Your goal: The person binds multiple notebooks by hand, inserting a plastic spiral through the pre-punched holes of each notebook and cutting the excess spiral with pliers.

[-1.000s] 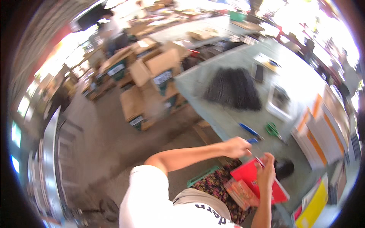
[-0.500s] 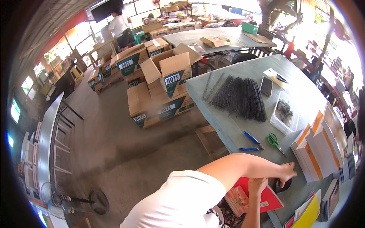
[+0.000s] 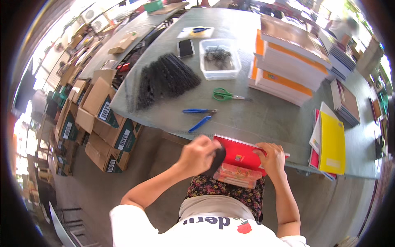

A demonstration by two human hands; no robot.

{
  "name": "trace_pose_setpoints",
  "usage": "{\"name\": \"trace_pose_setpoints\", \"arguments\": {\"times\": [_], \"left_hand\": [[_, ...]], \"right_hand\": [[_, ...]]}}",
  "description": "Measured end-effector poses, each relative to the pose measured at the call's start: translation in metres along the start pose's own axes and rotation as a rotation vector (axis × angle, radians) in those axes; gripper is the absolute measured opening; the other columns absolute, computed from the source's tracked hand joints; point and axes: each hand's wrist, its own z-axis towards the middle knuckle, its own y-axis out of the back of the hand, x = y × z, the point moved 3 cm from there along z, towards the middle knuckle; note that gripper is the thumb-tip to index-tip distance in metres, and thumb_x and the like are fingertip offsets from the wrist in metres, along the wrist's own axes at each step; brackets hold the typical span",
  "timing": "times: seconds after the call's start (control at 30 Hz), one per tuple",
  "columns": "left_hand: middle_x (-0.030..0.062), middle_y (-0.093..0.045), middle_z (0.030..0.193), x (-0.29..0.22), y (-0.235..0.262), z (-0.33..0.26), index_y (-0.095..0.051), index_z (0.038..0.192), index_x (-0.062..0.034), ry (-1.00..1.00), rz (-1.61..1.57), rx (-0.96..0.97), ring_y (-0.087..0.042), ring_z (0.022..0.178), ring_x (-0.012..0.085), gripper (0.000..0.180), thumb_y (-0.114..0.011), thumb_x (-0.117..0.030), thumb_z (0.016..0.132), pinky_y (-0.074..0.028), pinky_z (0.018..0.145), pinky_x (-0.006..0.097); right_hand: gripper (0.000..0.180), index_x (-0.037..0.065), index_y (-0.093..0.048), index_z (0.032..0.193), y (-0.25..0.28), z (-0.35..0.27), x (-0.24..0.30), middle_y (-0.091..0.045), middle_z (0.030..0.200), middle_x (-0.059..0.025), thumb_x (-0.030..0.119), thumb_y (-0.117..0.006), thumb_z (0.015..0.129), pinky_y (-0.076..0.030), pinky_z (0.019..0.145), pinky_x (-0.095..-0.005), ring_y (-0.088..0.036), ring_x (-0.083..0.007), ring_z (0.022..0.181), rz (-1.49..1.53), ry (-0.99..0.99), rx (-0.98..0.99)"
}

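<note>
Fingers first: the left hand (image 3: 199, 154) is curled over a dark object at the left end of the red spiral notebook (image 3: 240, 153), gripping it, though what it is I cannot tell; the right hand (image 3: 271, 158) is bent onto the notebook's right edge, pressing it down. The notebook lies at the near table edge, half over the lap, above a pinkish packet (image 3: 236, 173). To work that left end cleanly, I judge the right hand should pin the cover flat — steady, no sliding. Just beyond the notebook lie blue pliers (image 3: 200, 111); farther, green scissors (image 3: 224, 95); farther left, black binding coils (image 3: 164, 80).
</note>
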Motion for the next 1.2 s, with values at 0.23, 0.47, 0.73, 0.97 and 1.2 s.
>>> {"name": "trace_pose_setpoints", "arguments": {"times": [0.23, 0.47, 0.73, 0.97, 1.2], "left_hand": [[0.0088, -0.063, 0.091, 0.001, -0.026, -0.012, -0.067, 0.094, -0.0095, -0.221, 0.004, 0.213, -0.057, 0.084, 0.0261, 0.023, -0.065, 0.001, 0.073, -0.048, 0.072, 0.037], [0.0037, -0.058, 0.078, 0.007, -0.024, 0.0, -0.065, 0.097, -0.0066, -0.121, 0.021, 0.024, -0.056, 0.076, 0.0216, 0.028, -0.067, 0.0, 0.07, -0.048, 0.064, 0.033], [0.0085, -0.057, 0.084, -0.007, -0.035, 0.005, -0.068, 0.096, -0.0133, -0.208, 0.009, 0.313, -0.056, 0.081, 0.0219, 0.029, -0.069, -0.003, 0.069, -0.049, 0.069, 0.034], [0.0082, -0.063, 0.084, -0.011, -0.038, 0.013, -0.068, 0.095, -0.0104, -0.201, -0.014, 0.107, -0.059, 0.083, 0.0253, 0.033, -0.071, 0.001, 0.064, -0.048, 0.075, 0.035], [0.0089, -0.059, 0.084, -0.033, -0.042, 0.04, -0.064, 0.097, -0.0062, -0.158, -0.056, 0.173, -0.057, 0.08, 0.0258, 0.03, -0.07, 0.002, 0.069, -0.045, 0.072, 0.036]], "right_hand": [[0.008, 0.011, -0.069, 0.078, -0.006, -0.016, 0.0, -0.066, 0.071, -0.0051, 0.017, -0.068, 0.074, -0.044, 0.066, -0.0364, -0.062, -0.0231, 0.067, 0.109, 0.083, -0.094], [0.01, 0.01, -0.069, 0.076, -0.005, -0.013, 0.004, -0.066, 0.07, -0.0064, 0.019, -0.072, 0.071, -0.044, 0.062, -0.0347, -0.062, -0.0231, 0.064, 0.047, 0.026, -0.13], [0.01, 0.01, -0.069, 0.076, -0.008, -0.014, 0.0, -0.066, 0.069, -0.0046, 0.018, -0.071, 0.071, -0.043, 0.061, -0.0343, -0.062, -0.0216, 0.063, 0.032, 0.024, -0.156], [0.01, 0.011, -0.068, 0.077, -0.009, -0.019, 0.0, -0.067, 0.071, -0.0042, 0.02, -0.07, 0.072, -0.044, 0.061, -0.0331, -0.063, -0.0201, 0.065, 0.041, 0.049, -0.187], [0.013, 0.011, -0.068, 0.077, -0.006, -0.02, -0.005, -0.067, 0.075, -0.0055, 0.024, -0.069, 0.074, -0.045, 0.065, -0.0343, -0.062, -0.0227, 0.067, 0.028, 0.008, -0.15]]}}
